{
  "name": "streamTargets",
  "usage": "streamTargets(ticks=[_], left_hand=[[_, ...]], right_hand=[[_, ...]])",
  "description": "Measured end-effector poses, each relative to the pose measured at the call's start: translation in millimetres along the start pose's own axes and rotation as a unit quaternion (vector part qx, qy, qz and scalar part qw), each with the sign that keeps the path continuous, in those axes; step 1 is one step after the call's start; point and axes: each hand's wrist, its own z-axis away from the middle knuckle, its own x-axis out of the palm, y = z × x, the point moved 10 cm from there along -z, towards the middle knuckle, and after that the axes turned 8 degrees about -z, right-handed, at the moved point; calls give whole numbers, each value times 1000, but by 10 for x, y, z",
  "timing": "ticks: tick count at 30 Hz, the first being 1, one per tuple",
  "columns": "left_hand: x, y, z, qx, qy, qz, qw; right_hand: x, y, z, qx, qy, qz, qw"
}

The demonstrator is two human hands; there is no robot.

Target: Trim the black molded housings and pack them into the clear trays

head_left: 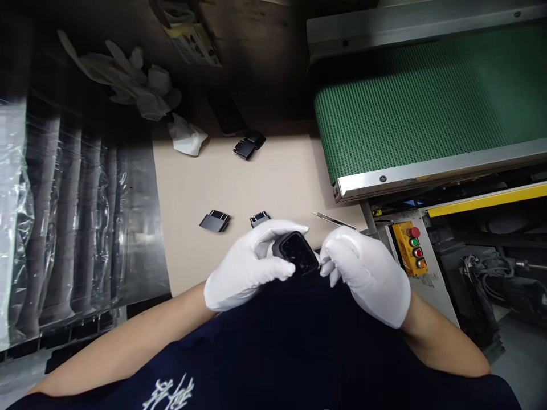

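White gloves cover both hands. My left hand [256, 259] grips a black hollow plastic part [299, 253] between thumb and fingers, its opening facing up. Just right of that part, my right hand [363, 270] has its fingers pinched together by the part's edge; what they hold, if anything, is too small to name. Two small black pieces lie beyond my left hand, one at the left [215, 221] and one partly hidden by the glove [259, 218]. Farther back on the beige work surface [183, 188] rest more black pieces [245, 148]. Tweezers [335, 220] lie beyond my right hand.
A green conveyor belt [410, 108] with a metal frame runs across the upper right. Below it sits a yellow button box [410, 249]. White gloves [145, 91] and a crumpled white piece [187, 135] lie at the upper left. Plastic-wrapped trays [64, 210] fill the left side.
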Motion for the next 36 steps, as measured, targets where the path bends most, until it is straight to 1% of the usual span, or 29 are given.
streamTargets(ticks=[2, 5, 6, 7, 11, 14, 16, 21, 25, 28, 30, 33, 34, 36], left_hand=[[43, 60, 12, 25, -23, 17, 999], [94, 180, 36, 65, -51, 35, 996], [105, 216, 45, 78, -58, 37, 995], [113, 239, 52, 88, -64, 37, 993], [109, 268, 65, 117, -79, 38, 989], [69, 252, 57, 125, -67, 35, 989], [53, 237, 49, 122, -57, 33, 990], [59, 155, 32, 90, -49, 56, 993], [53, 165, 26, 100, -52, 59, 992], [71, 253, 28, 124, -62, -7, 990], [110, 347, 47, 159, -79, -72, 982], [123, 454, 77, 216, -83, -170, 958], [117, 467, 79, 230, -78, -204, 948], [137, 501, 103, 279, -82, -265, 919]], right_hand=[[12, 61, 14, 50, -7, -83, 995], [192, 208, 63, 176, -62, -213, 959], [261, 218, 75, 198, -84, -240, 947], [314, 204, 74, 204, -101, -264, 937], [405, 101, 27, 150, -141, -320, 925], [441, 91, 27, 138, -154, -350, 914], [440, 73, 25, 135, -151, -367, 908], [389, 6, 24, 135, -135, -356, 915], [361, -19, 12, 123, -133, -351, 919], [437, 51, -19, 135, -150, -348, 916], [529, 88, -52, 134, -171, -379, 899], [573, 98, -130, 96, -174, -455, 868], [568, 93, -151, 80, -174, -470, 861], [554, 70, -172, 56, -184, -479, 856]])
